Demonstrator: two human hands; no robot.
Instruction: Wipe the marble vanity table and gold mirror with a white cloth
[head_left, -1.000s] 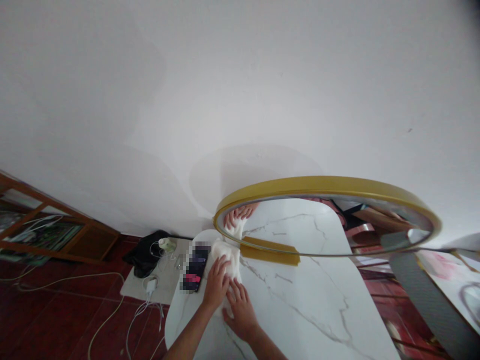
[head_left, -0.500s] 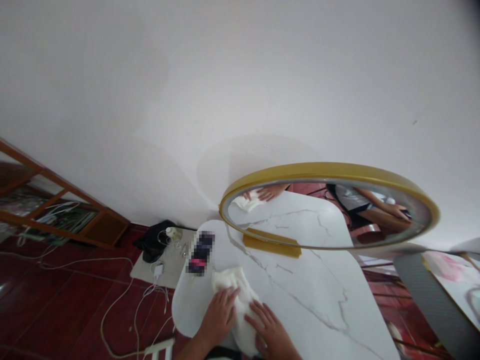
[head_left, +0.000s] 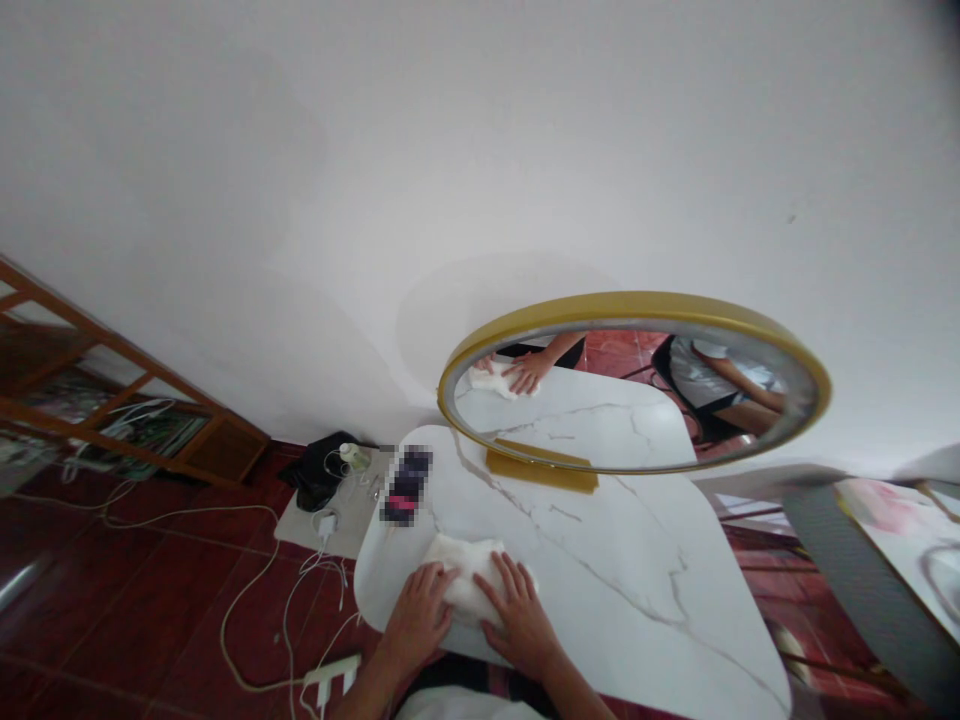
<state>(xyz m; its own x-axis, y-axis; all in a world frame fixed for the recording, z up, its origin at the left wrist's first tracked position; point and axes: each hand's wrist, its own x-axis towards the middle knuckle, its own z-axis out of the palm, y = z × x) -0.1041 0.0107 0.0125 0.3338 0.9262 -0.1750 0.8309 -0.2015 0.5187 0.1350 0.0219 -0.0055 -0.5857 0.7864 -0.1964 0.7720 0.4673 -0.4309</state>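
My left hand (head_left: 418, 618) and my right hand (head_left: 517, 618) lie side by side, fingers stretched flat, pressing a crumpled white cloth (head_left: 466, 572) onto the white marble table (head_left: 637, 600) near its front left edge. A phone (head_left: 406, 485) with a blurred screen lies on the table just beyond the cloth, to the left. A round gold-framed mirror (head_left: 634, 385) stands on a gold base (head_left: 541, 470) at the table's back and reflects my hands with the cloth.
White cables and chargers (head_left: 315, 530) trail over the dark red tiled floor at the left, beside a black bag (head_left: 319, 480). A wooden shelf frame (head_left: 112, 400) stands against the white wall at the far left. A power strip (head_left: 330, 672) lies near the table's foot.
Both hands have drawn the cloth from beside the mirror's base toward the table's front left edge. The view has shifted, so the mirror sits higher in the frame.
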